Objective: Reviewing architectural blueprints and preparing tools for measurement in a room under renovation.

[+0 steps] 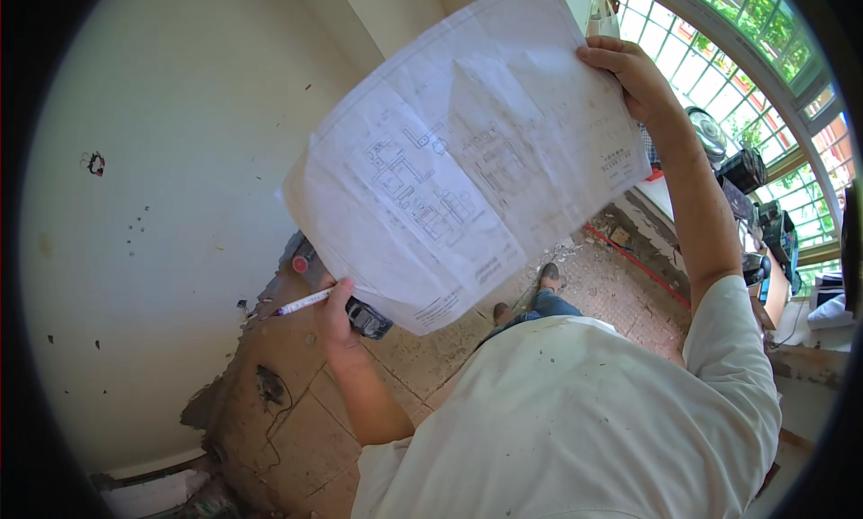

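Observation:
A large creased sheet with printed floor plans [422,173] is spread between my two hands. My right hand [632,74] pinches its far right edge, thumb on the printed side. My left hand [336,319] is closed at its near left corner. That same hand also holds a white marker pen [304,301], its dark end pointing left. A black object with a greyish top [367,319] shows right beside the left hand, under the sheet's edge; I cannot tell whether it is held. The sheet hides part of the wall and floor behind it.
A pale wall [162,159] with a ragged lower edge stands at the left. On the dusty tiled floor [351,402] lie a dark item with a cord [270,389] and a red hose or cable [643,269]. Barred windows [737,79] and a cluttered ledge are at the right.

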The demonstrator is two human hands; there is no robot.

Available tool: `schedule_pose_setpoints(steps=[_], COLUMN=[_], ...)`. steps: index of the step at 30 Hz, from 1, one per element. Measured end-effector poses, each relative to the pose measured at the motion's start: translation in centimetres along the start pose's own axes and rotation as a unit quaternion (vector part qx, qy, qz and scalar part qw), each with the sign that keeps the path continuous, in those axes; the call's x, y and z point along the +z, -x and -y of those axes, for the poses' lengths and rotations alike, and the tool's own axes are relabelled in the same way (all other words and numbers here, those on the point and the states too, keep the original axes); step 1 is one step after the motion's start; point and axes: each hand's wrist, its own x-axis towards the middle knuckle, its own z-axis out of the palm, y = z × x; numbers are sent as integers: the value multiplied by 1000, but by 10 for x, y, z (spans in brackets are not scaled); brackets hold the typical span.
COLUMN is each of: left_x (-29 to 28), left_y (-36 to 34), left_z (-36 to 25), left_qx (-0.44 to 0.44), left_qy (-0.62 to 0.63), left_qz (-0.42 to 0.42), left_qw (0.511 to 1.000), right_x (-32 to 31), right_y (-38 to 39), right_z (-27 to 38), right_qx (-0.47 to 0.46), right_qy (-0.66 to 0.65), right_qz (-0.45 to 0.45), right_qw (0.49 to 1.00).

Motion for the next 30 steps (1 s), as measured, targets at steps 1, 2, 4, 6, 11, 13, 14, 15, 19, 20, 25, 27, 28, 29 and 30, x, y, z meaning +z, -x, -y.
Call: schedule_pose_setpoints(steps=[1,2,4,6,11,13,14,15,19,20,25,27,28,29,30], left_x=[-7,-10,-8,-4,-9,-6,-3,0,0,-2,-2,-1,3,4,1], left_y=[-3,-4,-3,-2,-6,-5,-5,-5,-9,-11,-11,-9,-8,-7,-8], left_z=[3,1,-3,-7,-15,-21,-24,-27,-28,-27,-31,-32,-33,-34,-32], left_qx=[-12,-12,-13,-12,-16,-22,-26,-28,-37,-33,-38,-42,-51,-60,-60], left_qy=[-7,-5,-7,-9,-43,-46,-51,-51,-60,-58,-60,-55,-37,-19,-20], left_qz=[5,3,-3,-22,-11,-12,-14,-14,-13,-6,-2,-10,-19,-27,-26], left_qw=[1000,1000,1000,1000,999,999,998,998,997,998,998,998,998,998,998], right_x=[-8,-13,-17,-18,-19,-17,-16,-13,-11,-12,-14,-12,-11,-11,-12], right_y=[-1,-2,2,6,11,14,15,17,15,13,12,13,14,14,13], right_z=[-6,-10,-15,-19,-33,-37,-38,-38,-44,-47,-54,-53,-52,-52,-53], right_qx=[7,14,21,27,10,7,2,4,18,9,13,17,17,18,17], right_qy=[4,8,-4,-17,-50,-48,-47,-46,1,24,11,6,3,0,-1], right_qz=[9,18,22,27,21,20,19,19,-28,-46,-37,-37,-31,-26,-27], right_qw=[1000,1000,1000,999,998,999,999,999,999,999,999,999,999,1000,999])
